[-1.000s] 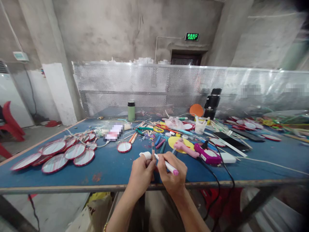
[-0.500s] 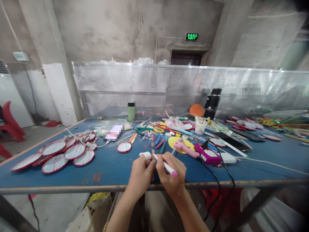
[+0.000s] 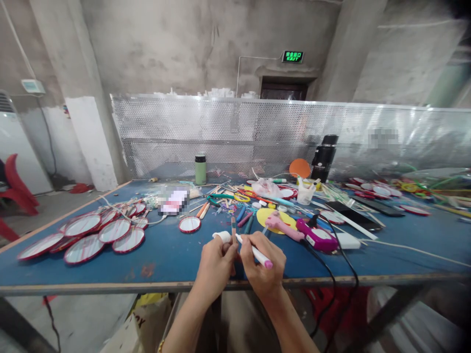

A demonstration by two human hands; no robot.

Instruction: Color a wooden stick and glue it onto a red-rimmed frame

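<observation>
My left hand (image 3: 215,267) is closed round a thin stick (image 3: 233,226) that points up and away, with a white cap (image 3: 222,236) at its fingertips. My right hand (image 3: 262,267) grips a white marker with a pink end (image 3: 257,255); its tip rests against the stick. Both hands hover just above the near edge of the blue table (image 3: 169,252).
Red-rimmed round discs (image 3: 88,233) lie in a heap at the left, one single disc (image 3: 189,224) nearer the middle. A pink glue gun (image 3: 281,224), a magenta device (image 3: 316,236) with black cables, scissors (image 3: 239,196), a green flask (image 3: 200,169) and a black bottle (image 3: 324,157) stand beyond.
The right hand shifts the marker slightly along the stick; the left hand keeps still.
</observation>
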